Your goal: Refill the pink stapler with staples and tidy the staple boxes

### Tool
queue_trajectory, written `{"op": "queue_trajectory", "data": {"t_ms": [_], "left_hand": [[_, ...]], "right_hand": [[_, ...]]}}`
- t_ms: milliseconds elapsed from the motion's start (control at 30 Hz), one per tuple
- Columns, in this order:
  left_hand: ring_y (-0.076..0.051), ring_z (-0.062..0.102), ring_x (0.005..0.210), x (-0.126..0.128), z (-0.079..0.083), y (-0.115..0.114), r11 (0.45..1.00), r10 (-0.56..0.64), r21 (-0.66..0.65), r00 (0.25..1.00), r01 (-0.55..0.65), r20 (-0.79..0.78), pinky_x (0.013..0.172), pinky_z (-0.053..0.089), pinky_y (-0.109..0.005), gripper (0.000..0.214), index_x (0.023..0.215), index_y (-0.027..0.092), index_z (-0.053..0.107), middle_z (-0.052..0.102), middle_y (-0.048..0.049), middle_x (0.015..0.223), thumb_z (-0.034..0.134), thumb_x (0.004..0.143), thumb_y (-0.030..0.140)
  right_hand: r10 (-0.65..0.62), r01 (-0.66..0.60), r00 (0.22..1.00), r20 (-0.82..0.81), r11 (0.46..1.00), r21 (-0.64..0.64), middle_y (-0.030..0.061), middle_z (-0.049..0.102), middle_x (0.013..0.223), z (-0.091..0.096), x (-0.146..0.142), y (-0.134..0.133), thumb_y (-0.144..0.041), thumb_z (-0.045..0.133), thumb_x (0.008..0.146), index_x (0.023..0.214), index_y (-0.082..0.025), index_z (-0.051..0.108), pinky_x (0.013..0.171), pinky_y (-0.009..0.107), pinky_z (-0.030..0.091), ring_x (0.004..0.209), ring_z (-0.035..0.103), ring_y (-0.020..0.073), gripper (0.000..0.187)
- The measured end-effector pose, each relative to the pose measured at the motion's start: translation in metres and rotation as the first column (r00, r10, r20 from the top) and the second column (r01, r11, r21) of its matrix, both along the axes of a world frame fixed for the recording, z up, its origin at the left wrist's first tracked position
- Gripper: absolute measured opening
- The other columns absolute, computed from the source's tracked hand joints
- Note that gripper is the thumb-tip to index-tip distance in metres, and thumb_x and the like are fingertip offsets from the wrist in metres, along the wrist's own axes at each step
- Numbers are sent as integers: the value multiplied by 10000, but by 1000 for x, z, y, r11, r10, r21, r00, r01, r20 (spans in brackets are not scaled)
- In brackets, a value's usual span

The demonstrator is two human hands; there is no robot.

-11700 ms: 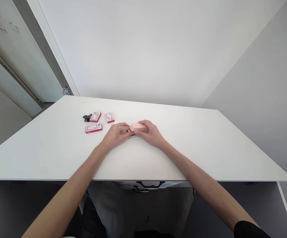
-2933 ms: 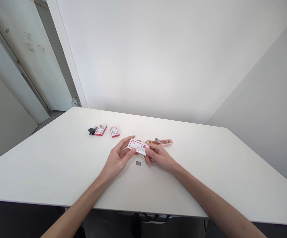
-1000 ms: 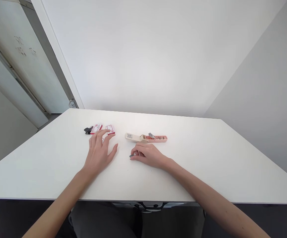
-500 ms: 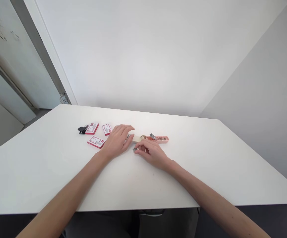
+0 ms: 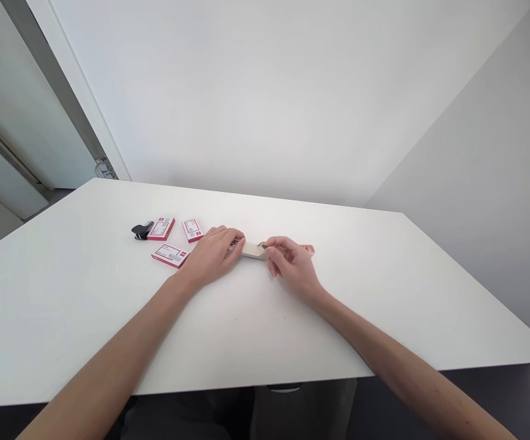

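Observation:
An opened-out stapler (image 5: 252,249) lies lengthwise across the middle of the white table, its cream part to the left and its pink part (image 5: 310,249) to the right, mostly covered by my right hand. My left hand (image 5: 210,253) is closed around the left end of the stapler, where a bit of metal shows by the fingertips. Between thumb and index finger, my right hand (image 5: 296,266) pinches a small grey strip of staples (image 5: 264,246) at the middle of the stapler. How far the strip sits inside is hidden by the fingers.
Left of my hands lie three white-and-red boxes: one box (image 5: 161,228) at the back left, another box (image 5: 192,230) beside it, and a nearer box (image 5: 170,255). A small black tool (image 5: 142,230) touches the back-left box. A wall (image 5: 246,110) rises behind the table (image 5: 228,342).
My right hand has carried the staple strip from just in front of the stapler up and right, onto its middle. My left hand stays at the left end. The view has shifted slightly.

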State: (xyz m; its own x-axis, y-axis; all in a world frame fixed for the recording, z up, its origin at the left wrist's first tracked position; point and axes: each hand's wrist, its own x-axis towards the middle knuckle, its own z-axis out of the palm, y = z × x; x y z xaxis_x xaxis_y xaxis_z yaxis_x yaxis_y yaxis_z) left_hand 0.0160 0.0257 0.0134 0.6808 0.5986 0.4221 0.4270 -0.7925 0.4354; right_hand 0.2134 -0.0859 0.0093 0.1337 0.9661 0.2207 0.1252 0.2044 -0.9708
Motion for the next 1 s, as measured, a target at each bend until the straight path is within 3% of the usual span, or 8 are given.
{"op": "queue_trajectory", "data": {"t_ms": [133,333,633,1000], "left_hand": [[-264,644,917,2,0,0,1000,18,-11,999,-18,-33,926,458,-440,313,1009,223,631,762,-66,1004,387,1089,401],[-253,643,911,3,-2,1,1000,20,-1,999,-20,-43,945,461,-430,294,998,226,610,758,-59,1004,390,1091,399],[-249,641,912,3,-1,2,1000,23,4,998,-23,-58,956,470,-426,276,999,225,610,758,-60,1006,393,1084,372],[-251,641,902,4,-1,3,999,38,10,998,-38,-58,951,471,-421,256,977,234,617,756,-54,979,411,1064,360]], "right_hand": [[-22,26,985,-171,999,20,49,740,976,9,5,0,-701,667,943,986,-225,671,505,297,487,559,631,118,478],[-32,41,953,-301,999,22,15,717,940,9,16,7,-641,757,905,918,-216,718,576,290,560,556,619,88,428],[-169,175,956,-242,985,5,2,693,927,9,32,14,-661,764,883,1042,-240,724,557,281,606,553,644,94,452],[-208,221,972,-107,967,124,3,676,952,15,42,16,-644,720,933,1033,-250,711,525,258,547,544,628,80,406]]}}
